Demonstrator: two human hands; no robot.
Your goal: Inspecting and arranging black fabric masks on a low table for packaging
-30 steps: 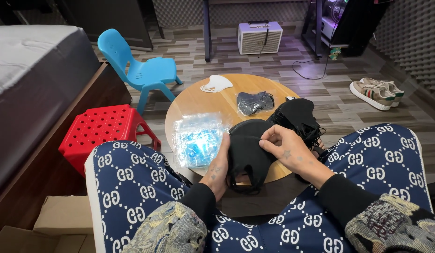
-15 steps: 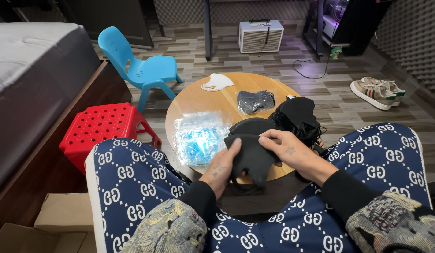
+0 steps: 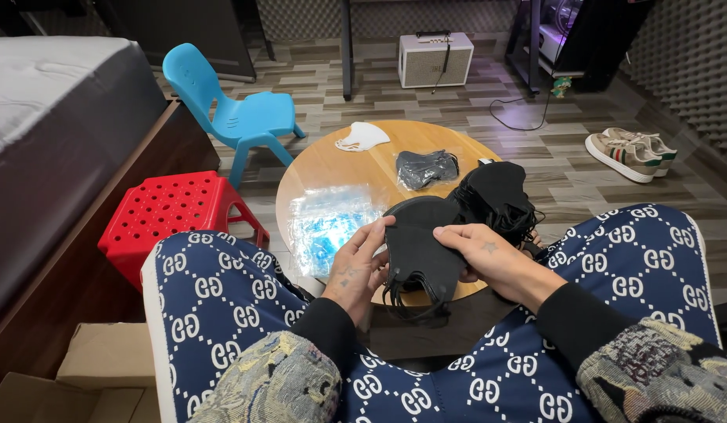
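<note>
- Left hand (image 3: pixel 355 270) and right hand (image 3: pixel 488 262): both grip one stack of black face masks (image 3: pixel 418 247), held just above the near edge of the round wooden bench (image 3: pixel 332 168). The left fingers (image 3: pixel 377 233) pinch the stack's left rim; the right fingers (image 3: pixel 449 233) press narrow on its front face. Thin ear loops hang loose below the stack.
- Pile of black masks (image 3: pixel 496 192): lies on the bench just right of and behind the held stack, touching or nearly touching it.
- Clear plastic bag (image 3: pixel 328 219): lies flat on the bench, left of the held stack. Pale blue contents show through the film; what they are cannot be told.
- Dark grey mask bundle (image 3: pixel 426 167): rests on the bench beyond the held stack; whether it is wrapped cannot be told.
- White mask (image 3: pixel 362 137): lies alone at the bench's far edge.
- Cardboard box (image 3: pixel 73 376): stands on the floor well left of the bench, flaps open; its inside is not visible.
- Risk (judgement): the stack is loose, so an uneven pinch could let single masks slide out and fall between the knees to the floor. The dangling loops could snag on the fingers or tangle with the pile beside them, dragging it off the bench edge.
- Red stool (image 3: pixel 171 215) and blue chair (image 3: pixel 238 117): stand left of the bench.
</note>
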